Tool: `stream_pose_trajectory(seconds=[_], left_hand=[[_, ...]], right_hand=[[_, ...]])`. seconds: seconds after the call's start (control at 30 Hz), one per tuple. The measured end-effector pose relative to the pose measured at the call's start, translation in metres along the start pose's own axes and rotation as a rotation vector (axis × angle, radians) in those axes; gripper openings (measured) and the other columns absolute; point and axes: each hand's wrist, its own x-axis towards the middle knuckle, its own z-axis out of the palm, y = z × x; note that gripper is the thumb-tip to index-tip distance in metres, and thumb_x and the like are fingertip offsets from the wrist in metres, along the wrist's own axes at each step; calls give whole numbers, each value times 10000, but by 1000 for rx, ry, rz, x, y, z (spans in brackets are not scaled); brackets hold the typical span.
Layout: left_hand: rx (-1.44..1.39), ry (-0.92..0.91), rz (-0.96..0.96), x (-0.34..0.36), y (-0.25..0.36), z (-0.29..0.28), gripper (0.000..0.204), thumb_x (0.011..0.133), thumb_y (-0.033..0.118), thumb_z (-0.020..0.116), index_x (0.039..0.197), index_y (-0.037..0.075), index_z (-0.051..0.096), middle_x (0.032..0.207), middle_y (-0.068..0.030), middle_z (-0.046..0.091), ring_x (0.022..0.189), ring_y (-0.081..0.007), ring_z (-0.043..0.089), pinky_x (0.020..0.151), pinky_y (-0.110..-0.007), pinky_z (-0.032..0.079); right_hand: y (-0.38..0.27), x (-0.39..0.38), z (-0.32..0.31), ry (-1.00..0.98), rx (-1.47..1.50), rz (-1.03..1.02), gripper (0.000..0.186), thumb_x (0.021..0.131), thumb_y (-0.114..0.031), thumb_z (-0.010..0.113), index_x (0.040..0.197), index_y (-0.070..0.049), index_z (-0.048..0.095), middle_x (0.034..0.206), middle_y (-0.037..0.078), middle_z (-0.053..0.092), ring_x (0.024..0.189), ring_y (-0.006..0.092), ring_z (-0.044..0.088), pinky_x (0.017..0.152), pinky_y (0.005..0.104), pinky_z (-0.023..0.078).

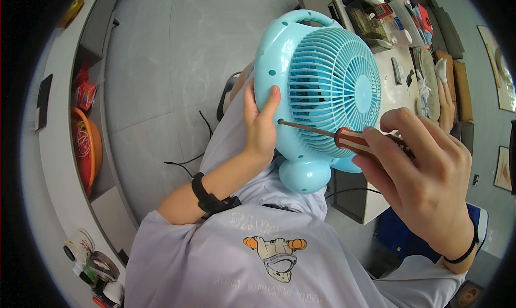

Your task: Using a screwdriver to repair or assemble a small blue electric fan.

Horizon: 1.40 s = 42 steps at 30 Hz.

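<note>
Seated person in a pale T-shirt (188, 265), seen from their own eyes. Nearest, the right hand (424, 173) curls around the handle of a red-and-cream screwdriver (352, 140), fingers closed on it. Beyond it the left hand (262, 122) grips the rim of a light-blue plastic fan (328, 87), thumb on the casing, fingers partly hidden. The fan is tilted over the lap, carry handle at the top. The screwdriver's tip meets a screw hole low on the rim. Casing and slatted grille (363, 93) are together, no part lifted off; whether each hole has its screw cannot be told. Farther off: grey tiled floor (145, 55), an orange basin (95, 146) on a left-hand shelf, a cluttered white table and brown cushions (462, 93) to the right.
</note>
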Motion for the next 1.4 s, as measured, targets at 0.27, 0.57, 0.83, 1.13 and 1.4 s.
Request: stream_pose_trajectory(seconds=[0.27,0.57,0.83,1.13,1.4], left_hand=[[50,20,-21,1,2,4,512,1074,196,558,1501,19,336,1419,-135,515,1263,-222,578,1061,-378,514],[174,95,-1,-2,0,-3,392,1107,264,489,1432,62,403,1370,-126,556,1257,-226,579,1061,-400,497],[167,75,-26,-1,-2,5,410,1113,287,473,1452,69,397,1379,-140,562,1255,-253,589,1063,-426,501],[191,46,-32,-1,-4,0,450,1115,325,467,1475,72,370,1401,-144,549,1286,-263,573,1084,-434,486],[239,44,-37,-1,-4,1,520,1112,370,460,1522,81,321,1437,-143,522,1346,-268,527,1115,-448,456]], right_hand=[[8,8,-3,-26,265,158,457,614,-49,892,964,-67,600,988,92,581,799,277,679,657,403,556],[23,10,1,-104,357,123,484,599,0,874,1007,-58,619,979,129,574,774,278,649,628,383,536],[39,-14,28,158,439,-33,469,637,-75,892,1044,-48,659,974,172,624,766,251,675,595,347,556],[44,-23,37,174,535,-63,443,661,-69,865,1062,-60,677,992,180,621,775,250,651,628,341,542],[44,-29,41,156,527,18,487,620,2,849,1063,-23,647,1000,202,609,825,295,655,669,377,556]])
